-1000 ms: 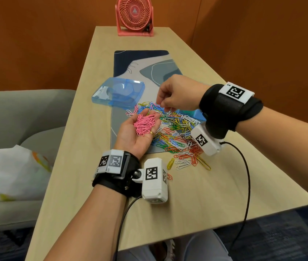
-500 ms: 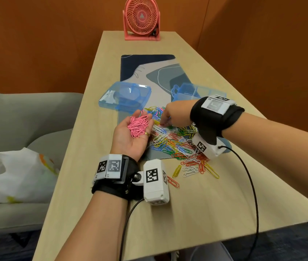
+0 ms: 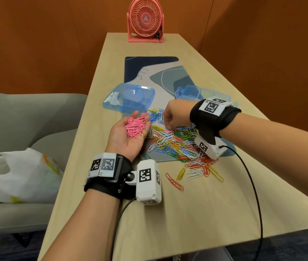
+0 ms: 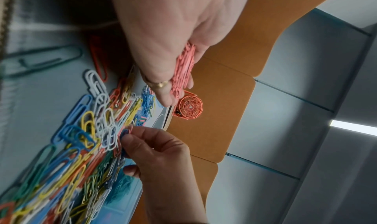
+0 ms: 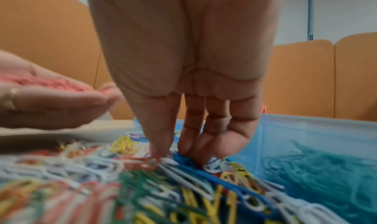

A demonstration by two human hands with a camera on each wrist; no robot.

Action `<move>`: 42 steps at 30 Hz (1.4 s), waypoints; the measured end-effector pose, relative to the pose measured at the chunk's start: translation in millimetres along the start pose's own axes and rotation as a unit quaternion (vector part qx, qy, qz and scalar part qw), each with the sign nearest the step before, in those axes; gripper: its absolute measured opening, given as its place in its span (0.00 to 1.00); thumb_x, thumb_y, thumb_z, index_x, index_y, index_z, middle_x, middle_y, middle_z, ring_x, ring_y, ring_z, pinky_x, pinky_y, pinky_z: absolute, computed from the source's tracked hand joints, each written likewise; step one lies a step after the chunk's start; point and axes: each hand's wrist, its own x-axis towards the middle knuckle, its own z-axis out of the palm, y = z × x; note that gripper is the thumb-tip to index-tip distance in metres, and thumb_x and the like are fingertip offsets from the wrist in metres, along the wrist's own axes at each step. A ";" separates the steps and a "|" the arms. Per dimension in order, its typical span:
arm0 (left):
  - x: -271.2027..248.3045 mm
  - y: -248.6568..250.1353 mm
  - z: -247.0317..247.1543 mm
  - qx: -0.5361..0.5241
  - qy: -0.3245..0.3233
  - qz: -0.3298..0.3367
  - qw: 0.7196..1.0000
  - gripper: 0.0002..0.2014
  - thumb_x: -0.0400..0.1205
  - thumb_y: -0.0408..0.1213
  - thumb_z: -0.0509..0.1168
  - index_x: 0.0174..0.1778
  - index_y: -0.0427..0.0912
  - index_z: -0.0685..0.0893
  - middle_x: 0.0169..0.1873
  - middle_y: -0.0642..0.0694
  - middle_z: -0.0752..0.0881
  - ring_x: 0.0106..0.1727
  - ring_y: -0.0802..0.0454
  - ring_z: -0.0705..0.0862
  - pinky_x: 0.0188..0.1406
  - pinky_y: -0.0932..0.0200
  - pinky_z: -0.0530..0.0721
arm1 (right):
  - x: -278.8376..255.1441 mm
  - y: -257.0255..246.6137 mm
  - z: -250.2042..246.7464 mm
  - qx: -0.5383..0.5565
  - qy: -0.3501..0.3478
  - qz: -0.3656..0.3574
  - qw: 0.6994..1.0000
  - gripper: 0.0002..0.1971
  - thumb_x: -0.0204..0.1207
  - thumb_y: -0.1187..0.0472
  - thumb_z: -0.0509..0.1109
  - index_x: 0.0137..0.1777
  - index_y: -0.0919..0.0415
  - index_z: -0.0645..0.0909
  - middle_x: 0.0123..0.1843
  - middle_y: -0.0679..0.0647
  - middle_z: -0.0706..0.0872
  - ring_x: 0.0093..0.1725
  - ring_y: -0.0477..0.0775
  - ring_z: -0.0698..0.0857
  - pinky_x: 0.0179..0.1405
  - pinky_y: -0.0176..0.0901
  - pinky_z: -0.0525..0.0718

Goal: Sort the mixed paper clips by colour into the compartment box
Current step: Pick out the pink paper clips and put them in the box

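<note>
The right hand (image 3: 175, 114) has come back down into the loose heap of mixed coloured wire paper clips (image 3: 175, 142) on the patterned blue-grey desk mat (image 3: 149, 72). A second ago it was lifted beside the left palm. Now its thumb and fingertips (image 5: 161, 147) are drawn together and pressed into the clips. The left wrist view shows them closing on something small and reddish-pink at the heap's far edge, though I cannot tell whether one clip is truly caught.

The left hand (image 3: 128, 134) has stayed put, palm up and gently cupped just left of the heap. It carries a small stack of pink paper clips (image 3: 135, 127), loosely cradled rather than gripped.

So this reads as another turn of the same cycle: pick out a pink one, add it to the palm. No pink clip can be seen in a compartment yet (the palm serves as a holding stage).

The translucent blue plastic compartment box (image 3: 196, 92) sits behind the right wrist at the mat's right edge, with blue clips showing through its wall in the right wrist view. Its matching translucent blue lid (image 3: 129, 97) lies apart, on the mat's left edge. A few strays lie off the mat on the pale wood worktop (image 3: 196, 213).
</note>
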 end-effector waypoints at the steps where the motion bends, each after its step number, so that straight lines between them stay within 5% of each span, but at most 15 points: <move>1: -0.3 -0.9 -1.1 -0.001 -0.001 -0.003 1.000 0.16 0.88 0.37 0.50 0.46 0.34 0.81 0.34 0.34 0.88 0.50 0.38 0.83 0.60 0.47 0.78 | 0.9 0.6 0.1 -0.007 0.007 0.007 1.000 0.06 0.73 0.64 0.75 0.49 0.59 0.89 0.46 0.52 0.90 0.41 0.47 0.81 0.39 0.35 0.75; 8: -1.1 -3.7 -4.6 -0.009 -0.011 -0.012 1.000 0.16 0.88 0.37 0.49 0.46 0.34 0.81 0.36 0.34 0.88 0.49 0.38 0.83 0.55 0.45 0.80 | 3.7 -0.3 -6.5 -0.024 0.015 0.016 0.999 0.06 0.71 0.67 0.76 0.46 0.59 0.88 0.48 0.53 0.90 0.43 0.49 0.82 0.44 0.41 0.81; 13: -1.7 -5.4 -4.5 -0.007 -0.015 -0.022 1.000 0.17 0.88 0.37 0.49 0.46 0.34 0.81 0.46 0.35 0.84 0.49 0.39 0.83 0.53 0.46 0.81 | 2.7 -1.6 -1.8 -0.042 0.001 0.022 0.999 0.07 0.72 0.66 0.75 0.49 0.63 0.89 0.48 0.55 0.90 0.42 0.50 0.81 0.30 0.31 0.73; 16: -1.1 -5.2 -4.1 -0.005 -0.015 -0.023 1.000 0.16 0.88 0.36 0.49 0.46 0.34 0.80 0.46 0.35 0.83 0.49 0.39 0.82 0.55 0.46 0.79 | 1.4 -0.7 0.3 -0.049 0.006 0.025 0.998 0.07 0.74 0.64 0.70 0.48 0.65 0.88 0.46 0.58 0.89 0.43 0.55 0.83 0.32 0.38 0.76; 21: -2.2 -5.4 -3.4 -0.006 -0.018 -0.025 1.000 0.16 0.88 0.37 0.49 0.45 0.34 0.80 0.46 0.35 0.83 0.49 0.39 0.82 0.57 0.46 0.79 | -0.8 -0.3 -1.1 -0.033 -0.001 0.032 0.999 0.06 0.73 0.64 0.69 0.35 0.60 0.81 0.31 0.51 0.80 0.37 0.53 0.78 0.28 0.36 0.74; 24: -2.2 -4.7 -3.1 -0.008 -0.018 -0.023 1.000 0.16 0.88 0.37 0.49 0.46 0.34 0.80 0.46 0.34 0.83 0.49 0.39 0.82 0.59 0.46 0.78 | -2.2 0.2 -4.5 0.002 0.014 0.039 0.999 0.10 0.71 0.63 0.72 0.30 0.55 0.77 0.32 0.50 0.81 0.37 0.52 0.79 0.33 0.40 0.78; 31: -1.5 -4.7 -3.1 -0.005 -0.016 -0.019 1.000 0.17 0.88 0.37 0.49 0.46 0.33 0.80 0.45 0.34 0.84 0.48 0.38 0.83 0.57 0.46 0.79 | -2.2 -8.1 1.7 0.062 -0.005 0.037 0.997 0.03 0.68 0.65 0.74 0.42 0.61 0.88 0.39 0.53 0.89 0.33 0.47 0.82 0.29 0.34 0.77; 38: -0.5 -4.0 -3.9 -0.006 -0.018 -0.016 1.000 0.16 0.88 0.36 0.49 0.46 0.33 0.81 0.45 0.34 0.84 0.48 0.38 0.83 0.53 0.46 0.80 | 0.9 -12.7 6.1 -0.005 -0.029 0.043 0.999 0.04 0.70 0.61 0.76 0.39 0.60 0.85 0.39 0.54 0.87 0.41 0.53 0.84 0.39 0.41 0.83; 42: -1.4 -3.9 -4.1 -0.007 -0.016 -0.017 1.000 0.16 0.88 0.36 0.50 0.46 0.33 0.81 0.45 0.34 0.84 0.49 0.38 0.83 0.54 0.47 0.80 | -4.1 -13.7 7.8 -0.004 -0.021 0.036 0.999 0.05 0.70 0.60 0.75 0.42 0.60 0.84 0.39 0.54 0.84 0.41 0.54 0.81 0.33 0.40 0.78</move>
